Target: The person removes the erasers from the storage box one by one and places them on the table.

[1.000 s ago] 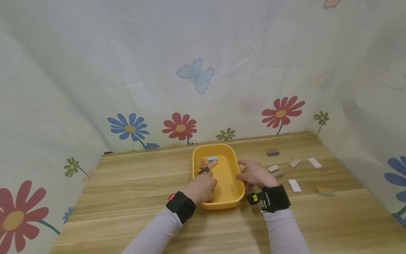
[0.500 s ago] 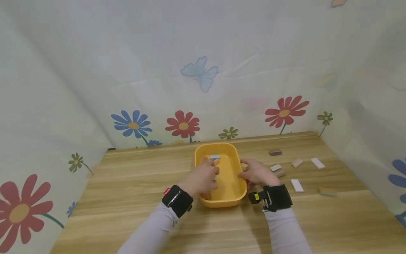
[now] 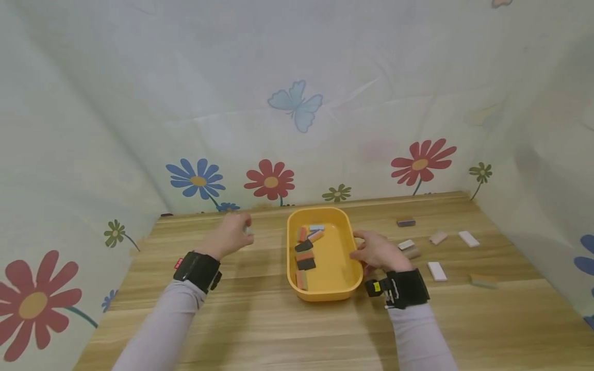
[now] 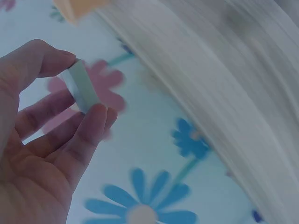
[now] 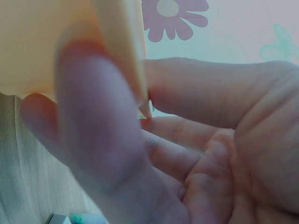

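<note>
In the head view my left hand (image 3: 227,237) is over the table left of the yellow tray (image 3: 325,297). It pinches a small pale green eraser (image 4: 84,88) between thumb and fingertips, seen close up in the left wrist view. My right hand (image 3: 378,252) grips the tray's right wall, fingers curled over and against it; the right wrist view shows fingers on both sides of that wall. Along the left half of the tray lie several erasers, among them a black one (image 3: 303,246), an orange-green one (image 3: 301,281) and a light blue one (image 3: 317,227).
Right of the tray, several erasers are scattered on the wooden table (image 3: 260,330): white ones (image 3: 436,271), a dark blue one (image 3: 406,222), a beige one (image 3: 438,237) and an orange-green one (image 3: 482,281). A flower-printed curtain (image 3: 223,129) encloses the back and sides.
My left hand was down in the tray among the erasers; it has come out to the left with the pale green eraser. My right hand has stayed on the tray's wall.
</note>
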`<state>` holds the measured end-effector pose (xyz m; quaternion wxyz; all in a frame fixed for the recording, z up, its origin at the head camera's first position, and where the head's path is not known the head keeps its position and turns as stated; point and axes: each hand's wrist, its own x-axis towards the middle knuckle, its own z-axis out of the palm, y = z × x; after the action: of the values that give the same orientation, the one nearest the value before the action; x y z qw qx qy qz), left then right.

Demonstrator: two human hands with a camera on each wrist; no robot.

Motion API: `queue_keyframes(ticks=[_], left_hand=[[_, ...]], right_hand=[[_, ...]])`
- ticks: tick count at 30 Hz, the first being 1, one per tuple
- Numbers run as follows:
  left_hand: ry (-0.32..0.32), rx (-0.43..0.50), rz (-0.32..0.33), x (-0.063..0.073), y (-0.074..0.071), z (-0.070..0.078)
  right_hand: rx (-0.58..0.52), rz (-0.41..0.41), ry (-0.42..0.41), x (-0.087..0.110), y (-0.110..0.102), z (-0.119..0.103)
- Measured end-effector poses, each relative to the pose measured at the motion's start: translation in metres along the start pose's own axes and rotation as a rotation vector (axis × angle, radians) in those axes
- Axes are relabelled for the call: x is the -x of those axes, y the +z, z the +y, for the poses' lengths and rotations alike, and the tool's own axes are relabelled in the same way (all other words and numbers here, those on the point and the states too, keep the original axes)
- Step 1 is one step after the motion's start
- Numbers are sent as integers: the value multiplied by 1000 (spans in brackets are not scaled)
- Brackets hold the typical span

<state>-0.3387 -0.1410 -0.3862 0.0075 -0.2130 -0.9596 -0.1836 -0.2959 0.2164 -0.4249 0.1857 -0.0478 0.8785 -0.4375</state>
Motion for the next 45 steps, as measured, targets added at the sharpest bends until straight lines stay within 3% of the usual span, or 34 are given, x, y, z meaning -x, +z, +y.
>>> queue_keyframes(ticks=[5, 9, 13, 21, 26, 32, 45], left_hand=[[-73, -58, -52, 10, -2, -51], [-149, -116, -102, 23, 2, -82], [-212, -127, -141, 36, 2, -102], [-242, -168, -159, 52, 2, -129], [-282, -196, -220, 61, 2, -133], [-268, -221, -257, 54, 4, -124], [-174, -289, -197, 43, 1, -109]], right_hand=[[1, 6, 8, 0, -1, 0], [12, 2, 14, 1, -2, 0], [38, 10, 30, 3, -3, -3], [25, 25, 8, 3, -3, -7], [10, 32, 14, 5, 5, -6], [19, 42, 39, 12, 3, -3], [44, 58, 16, 7, -9, -5]])
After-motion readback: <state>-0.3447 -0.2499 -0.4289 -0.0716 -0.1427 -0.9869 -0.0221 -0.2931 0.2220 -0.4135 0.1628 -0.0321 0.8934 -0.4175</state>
